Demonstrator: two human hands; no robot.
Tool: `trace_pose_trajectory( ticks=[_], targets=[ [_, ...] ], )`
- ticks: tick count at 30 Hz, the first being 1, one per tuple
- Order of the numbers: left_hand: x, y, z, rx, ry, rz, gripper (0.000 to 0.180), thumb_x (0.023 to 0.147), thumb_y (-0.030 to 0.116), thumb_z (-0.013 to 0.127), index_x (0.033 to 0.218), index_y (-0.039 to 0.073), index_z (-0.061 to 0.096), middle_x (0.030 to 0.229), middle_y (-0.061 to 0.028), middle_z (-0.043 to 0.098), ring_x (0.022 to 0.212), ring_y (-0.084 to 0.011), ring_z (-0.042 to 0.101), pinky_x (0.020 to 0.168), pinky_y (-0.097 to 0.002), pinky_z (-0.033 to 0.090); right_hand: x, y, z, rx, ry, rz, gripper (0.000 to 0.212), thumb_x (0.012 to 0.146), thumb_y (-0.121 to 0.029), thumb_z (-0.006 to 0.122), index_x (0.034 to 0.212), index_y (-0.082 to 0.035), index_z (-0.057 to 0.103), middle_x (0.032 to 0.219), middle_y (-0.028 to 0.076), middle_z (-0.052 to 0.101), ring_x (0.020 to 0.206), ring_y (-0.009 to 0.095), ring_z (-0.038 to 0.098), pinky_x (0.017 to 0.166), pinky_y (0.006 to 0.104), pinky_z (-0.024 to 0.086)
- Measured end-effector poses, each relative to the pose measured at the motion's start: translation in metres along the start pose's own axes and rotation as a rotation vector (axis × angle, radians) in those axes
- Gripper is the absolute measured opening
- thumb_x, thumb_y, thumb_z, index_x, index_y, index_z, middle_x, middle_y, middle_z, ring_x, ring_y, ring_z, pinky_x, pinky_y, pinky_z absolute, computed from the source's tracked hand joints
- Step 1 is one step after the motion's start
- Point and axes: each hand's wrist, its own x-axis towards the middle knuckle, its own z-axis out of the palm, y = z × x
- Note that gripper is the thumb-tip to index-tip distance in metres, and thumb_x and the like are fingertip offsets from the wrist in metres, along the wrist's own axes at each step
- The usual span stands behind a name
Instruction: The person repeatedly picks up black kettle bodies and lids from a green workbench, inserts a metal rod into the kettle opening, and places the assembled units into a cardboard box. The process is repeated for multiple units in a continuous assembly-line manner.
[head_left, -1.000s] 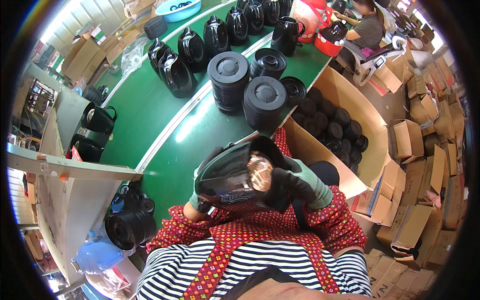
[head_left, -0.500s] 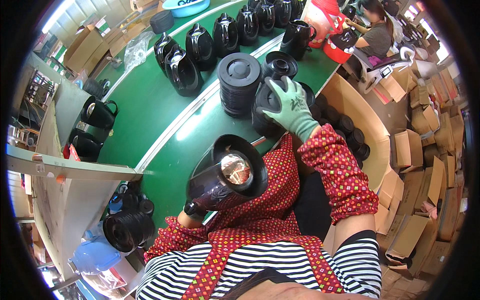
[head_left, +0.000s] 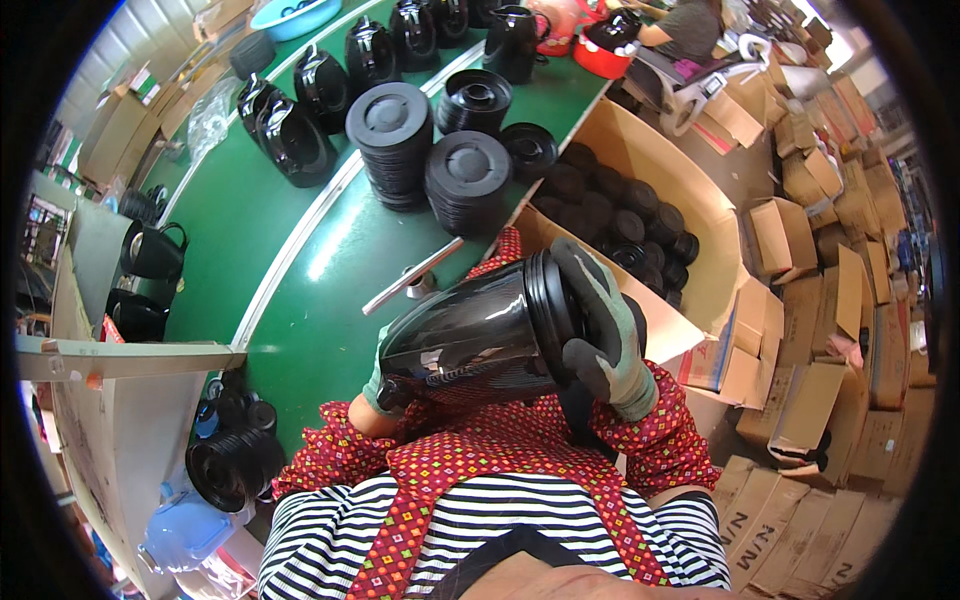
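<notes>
A glossy black thermos jug lies tilted across my front, its wide end toward the right. My left hand, in a pale green glove, grips its narrower end from behind; most of those fingers are hidden by the jug. A ridged, round black plastic cap sits against the wide end. My right hand, gloved green with dark palm and fingers, is wrapped around that cap. Whether the cap is seated fully cannot be seen. Just beyond are stacks of similar round caps on the green table.
Black jugs stand in a row at the back. An open carton of round black parts is at the right, beside flattened cardboard. A metal bar lies near the jug. Another person sits at far right.
My right hand has come from the cap stack to the jug's wide end, bringing a cap that now covers the opening. The jug has turned sideways. My view has shifted right.
</notes>
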Motion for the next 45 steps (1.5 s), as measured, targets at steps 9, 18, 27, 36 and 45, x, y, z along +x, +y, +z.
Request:
trace_pose_trajectory(
  ticks=[9,18,27,36,45],
  targets=[
    [0.025,0.007,0.022,-0.022,-0.169,-0.051,0.065,0.09,0.02,0.084,0.144,-0.005,0.058,0.142,-0.024,0.065,0.118,-0.0313,0.071,0.106,-0.0418,0.057,-0.031,-0.001,-0.019,-0.037,0.009,-0.198,0.096,0.087,-0.06,0.077,0.159,-0.003,0.049,0.163,0.032,0.04,0.149,0.05,0.04,0.122,0.0579,0.032],
    [0.026,0.009,0.005,0.201,0.258,0.03,0.065,0.088,0.022,0.087,0.14,-0.006,0.062,0.139,-0.0244,0.067,0.113,-0.0308,0.074,0.103,-0.0405,0.059,-0.047,0.007,-0.013,0.175,0.195,0.043,0.075,0.1,-0.042,0.066,0.159,-0.001,0.046,0.161,0.029,0.043,0.147,0.043,0.046,0.122,0.0473,0.036],
    [0.038,0.075,0.019,0.164,0.415,0.042,0.093,0.086,0.022,0.089,0.16,-0.007,0.04,0.146,-0.0264,0.061,0.124,-0.0295,0.069,0.103,-0.0415,0.059,-0.043,0.023,-0.052,0.892,-0.075,0.563,0.069,0.114,-0.049,0.047,0.162,0.001,0.041,0.165,0.019,0.043,0.153,0.028,0.042,0.129,0.0372,0.03],
    [0.04,0.127,0.037,0.989,0.18,0.478,0.084,0.081,0.031,0.092,0.144,-0.011,0.058,0.119,-0.0247,0.074,0.094,-0.0356,0.079,0.079,-0.0369,0.062,-0.045,0.012,-0.017,1.007,0.074,0.446,0.09,0.105,-0.069,0.049,0.159,0.003,0.042,0.161,0.026,0.047,0.148,0.043,0.046,0.123,0.0535,0.036],
    [0.028,0.02,-0.016,0.024,0.064,-0.11,0.085,0.087,0.011,0.087,0.159,-0.005,0.044,0.141,-0.0152,0.067,0.123,-0.0218,0.068,0.11,-0.0404,0.055,-0.054,-0.014,-0.014,0.171,0.191,-0.423,0.107,0.1,-0.075,0.055,0.169,0.001,0.025,0.175,0.022,0.023,0.161,0.035,0.027,0.13,0.0441,0.021]
  ],
)
